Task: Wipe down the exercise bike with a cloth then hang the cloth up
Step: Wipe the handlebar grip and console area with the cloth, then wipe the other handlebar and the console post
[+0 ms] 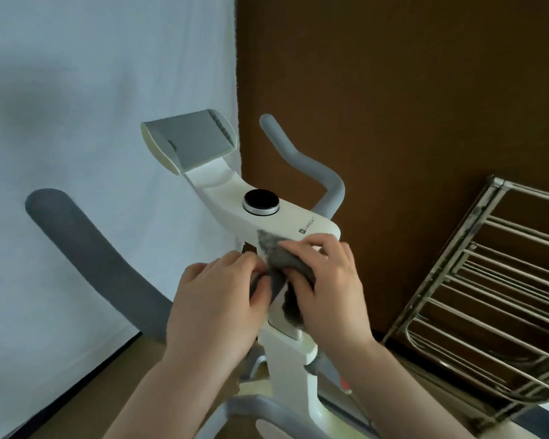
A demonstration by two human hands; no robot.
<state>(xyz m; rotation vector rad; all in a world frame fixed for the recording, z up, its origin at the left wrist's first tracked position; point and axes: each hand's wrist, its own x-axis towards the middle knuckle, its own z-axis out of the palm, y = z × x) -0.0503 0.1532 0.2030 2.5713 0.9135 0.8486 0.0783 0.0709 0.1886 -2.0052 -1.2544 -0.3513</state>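
Hidden by hands: the middle of the grey cloth (284,264) lies under both hands, so only its frayed upper corner, a fold between the hands and a ragged lower end show.
Hidden stem: the part of the exercise bike (286,353) just under the console is covered by the cloth and fingers.
Cut off: the bike's base and both forearms run out of the lower edge; the metal drying rack (476,280) runs out of the right edge.
Hard to make out: the small logo on the console is blurred; the red spot low by the frame cannot be identified.
Left hand (216,299): fingers curled inward, pinching a dark fold of the cloth against the stem; the fingertips themselves are tucked out of sight.
Right hand (327,280): fingers bent over the cloth, pressing it against the near edge of the console and the top of the stem.
Cloth position: bunched at the joint of console and stem, just below the round black knob (261,201).
Handlebars: left handlebar (92,258) and right handlebar (301,160) stand apart from both hands.
Phone holder (189,141): beyond the knob, untouched.
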